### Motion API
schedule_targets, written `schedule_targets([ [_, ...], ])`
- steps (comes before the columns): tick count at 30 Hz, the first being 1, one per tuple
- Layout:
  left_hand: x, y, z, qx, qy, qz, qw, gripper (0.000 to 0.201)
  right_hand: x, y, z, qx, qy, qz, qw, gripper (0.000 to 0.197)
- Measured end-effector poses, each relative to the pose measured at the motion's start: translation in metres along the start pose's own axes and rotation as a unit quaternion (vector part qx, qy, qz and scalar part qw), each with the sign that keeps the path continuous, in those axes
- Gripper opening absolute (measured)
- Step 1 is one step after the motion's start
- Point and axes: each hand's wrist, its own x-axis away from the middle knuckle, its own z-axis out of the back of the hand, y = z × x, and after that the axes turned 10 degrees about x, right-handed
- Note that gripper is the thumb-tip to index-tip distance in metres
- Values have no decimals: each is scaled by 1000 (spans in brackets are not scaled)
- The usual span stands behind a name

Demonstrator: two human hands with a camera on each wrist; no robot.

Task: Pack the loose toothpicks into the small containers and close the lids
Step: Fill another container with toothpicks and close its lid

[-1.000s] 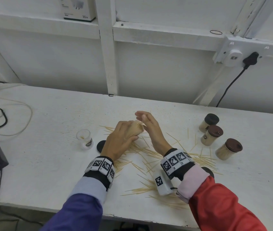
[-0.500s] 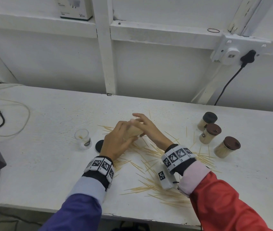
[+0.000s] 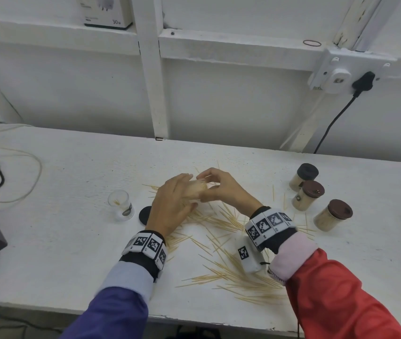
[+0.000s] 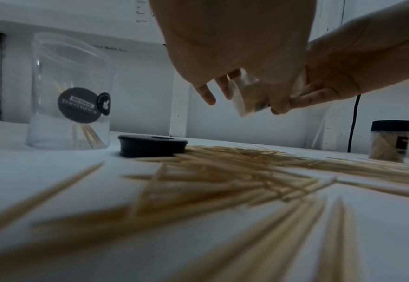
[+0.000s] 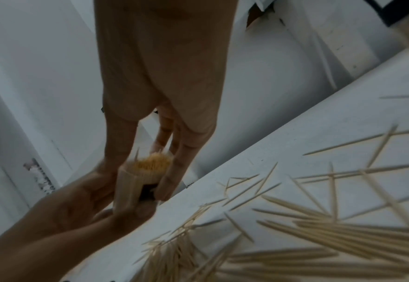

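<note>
White bench [image 3: 48, 241]: left hand [image 3: 172, 204] grips full container [image 3: 195, 189].

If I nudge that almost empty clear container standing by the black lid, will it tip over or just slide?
The clear plastic container probably tips or skids easily: it holds only a few toothpicks, so it looks very light. It stands upright and lidless beside the round black lid, taller than wide. On its side it would likely roll, being cylindrical.
</note>
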Motion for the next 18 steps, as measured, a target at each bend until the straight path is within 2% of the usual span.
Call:
schedule_targets([
  [3,0,2,3,17,30,24,999,58,-4,-5,0,-45,-34,1,998,41],
  [5,1,0,7,22,48,44,998,56,-11,-3,3,-44,-29,-14,999,41],
  [6,2,-1,11,23,59,55,996,55,-16,-1,4,-17,-15,-24,999,42],
  [8,4,-3,18,35,85,73,993,54,-28,7,3,106,-1,-34,994,46],
  [10,6,-3,24,55,106,84,989,54,-37,13,-7,289,-54,-42,955,63],
  [12,7,-4,29,64,114,89,987,54,-41,16,-26,429,-119,-43,894,88],
  [15,6,-6,37,59,115,98,987,54,-41,13,-55,524,-127,-10,842,111],
  [18,6,-9,45,53,120,97,987,52,-42,12,-74,579,-96,37,809,107],
])
